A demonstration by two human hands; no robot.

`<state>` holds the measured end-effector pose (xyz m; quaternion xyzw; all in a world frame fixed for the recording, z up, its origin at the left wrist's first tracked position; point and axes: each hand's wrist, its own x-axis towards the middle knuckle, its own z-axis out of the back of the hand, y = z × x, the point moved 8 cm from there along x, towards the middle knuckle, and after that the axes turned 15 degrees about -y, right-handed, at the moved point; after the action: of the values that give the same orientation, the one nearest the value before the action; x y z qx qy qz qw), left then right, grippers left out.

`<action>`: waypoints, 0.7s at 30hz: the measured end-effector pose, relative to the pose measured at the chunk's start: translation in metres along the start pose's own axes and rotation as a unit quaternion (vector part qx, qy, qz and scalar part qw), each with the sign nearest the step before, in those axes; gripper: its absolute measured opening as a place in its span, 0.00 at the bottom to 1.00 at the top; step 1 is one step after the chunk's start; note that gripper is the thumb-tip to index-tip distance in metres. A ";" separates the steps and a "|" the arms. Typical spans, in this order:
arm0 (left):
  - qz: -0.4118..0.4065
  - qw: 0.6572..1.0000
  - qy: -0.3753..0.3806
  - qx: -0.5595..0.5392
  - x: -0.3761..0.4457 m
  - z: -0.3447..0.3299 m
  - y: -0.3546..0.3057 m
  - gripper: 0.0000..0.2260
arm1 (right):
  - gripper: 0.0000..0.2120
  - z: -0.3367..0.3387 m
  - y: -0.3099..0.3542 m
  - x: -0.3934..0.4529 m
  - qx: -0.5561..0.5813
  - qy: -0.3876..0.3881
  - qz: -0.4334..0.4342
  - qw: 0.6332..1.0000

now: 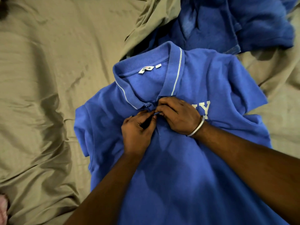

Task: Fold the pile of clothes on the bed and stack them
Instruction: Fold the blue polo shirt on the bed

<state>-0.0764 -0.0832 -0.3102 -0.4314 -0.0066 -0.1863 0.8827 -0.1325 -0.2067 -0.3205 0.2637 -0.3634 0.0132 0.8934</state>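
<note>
Item 1. Blue polo shirt (186, 159): laid face up across the centre and lower right of the frame, on the olive bedsheet (40, 78). Collar (175, 70) points to the upper centre; the body runs down and to the right, out of the bottom edge. Long axis therefore runs from upper centre to lower right, roughly in line with the person's forearms. Collar edged with a pale stripe; neck label (146, 70) showing inside. White chest lettering (204, 108) partly hidden behind the right wrist. Both short sleeves are spread outward, unfolded.

Item 2. Left hand (138, 132): centre of frame, on the placket just below the collar, fingers curled and pinching a small fold of the blue cloth.

Item 3. Right hand (178, 117): touching the left at the same spot, fingers curled tight on the placket edge opposite. A metal bangle (197, 127) sits on this wrist. Both hands are closed narrow on the fabric; they appear to be doing up a button, though the button itself cannot be made out.

Item 4. Second blue garment (235, 21): crumpled, upper right of frame, beyond the collar, well apart from the hands. Not yet folded.

Assessment: the shirt lies directly under both hands, neither much nearer. Folding proper looks not begun. The sleeves sit to either side of the hands, so each hand would likely take its own side inward across the long axis.
</note>
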 end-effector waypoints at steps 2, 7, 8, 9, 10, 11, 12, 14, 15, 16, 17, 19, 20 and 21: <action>-0.025 0.999 -0.018 0.043 -0.002 0.000 -0.004 0.05 | 0.07 0.001 -0.004 -0.001 0.006 -0.001 -0.025 1.000; 0.000 0.998 -0.022 0.064 -0.005 -0.002 -0.005 0.05 | 0.07 0.000 -0.004 -0.001 0.001 0.004 -0.020 1.000; 0.008 0.998 -0.016 0.064 -0.004 -0.003 -0.005 0.07 | 0.07 0.000 -0.003 -0.001 -0.001 0.004 -0.018 1.000; 0.013 0.997 -0.008 0.070 -0.004 -0.005 -0.005 0.08 | 0.07 0.000 -0.003 0.000 -0.002 0.003 -0.017 1.000; 0.016 0.996 0.003 0.082 -0.003 -0.006 -0.005 0.10 | 0.07 0.000 -0.003 0.000 -0.002 0.004 -0.017 1.000; 0.020 0.995 0.016 0.101 -0.003 -0.008 -0.004 0.12 | 0.07 -0.001 -0.003 -0.001 -0.003 0.006 -0.018 1.000; 0.026 0.992 0.031 0.122 -0.003 -0.010 -0.006 0.14 | 0.08 -0.001 -0.004 -0.001 -0.004 0.008 -0.020 1.000; 0.041 0.984 0.055 0.166 -0.003 -0.013 -0.007 0.16 | 0.08 -0.001 -0.005 0.000 0.000 0.015 -0.022 1.000; 0.042 0.979 0.064 0.188 -0.003 -0.014 -0.009 0.16 | 0.09 -0.001 -0.005 0.000 0.002 0.018 -0.023 1.000; 0.039 0.974 0.071 0.210 -0.003 -0.014 -0.010 0.15 | 0.09 0.000 -0.004 0.001 0.005 0.019 -0.023 1.000; 0.035 0.971 0.077 0.226 -0.003 -0.014 -0.011 0.13 | 0.10 0.000 -0.005 0.001 0.008 0.022 -0.024 0.999; 0.040 0.967 0.094 0.232 -0.003 -0.013 -0.011 0.10 | 0.11 0.001 -0.005 0.002 0.008 0.026 -0.025 0.999; 0.050 0.967 0.106 0.228 -0.001 -0.013 -0.009 0.10 | 0.11 0.001 -0.005 0.002 0.005 0.025 -0.023 0.999; 0.063 0.965 0.120 0.225 0.001 -0.014 -0.007 0.09 | 0.11 0.001 -0.005 0.002 0.002 0.023 -0.020 1.000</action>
<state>-0.0800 -0.0983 -0.3134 -0.1960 0.0850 -0.1749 0.9611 -0.1304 -0.2114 -0.3205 0.2724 -0.3373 0.0016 0.9011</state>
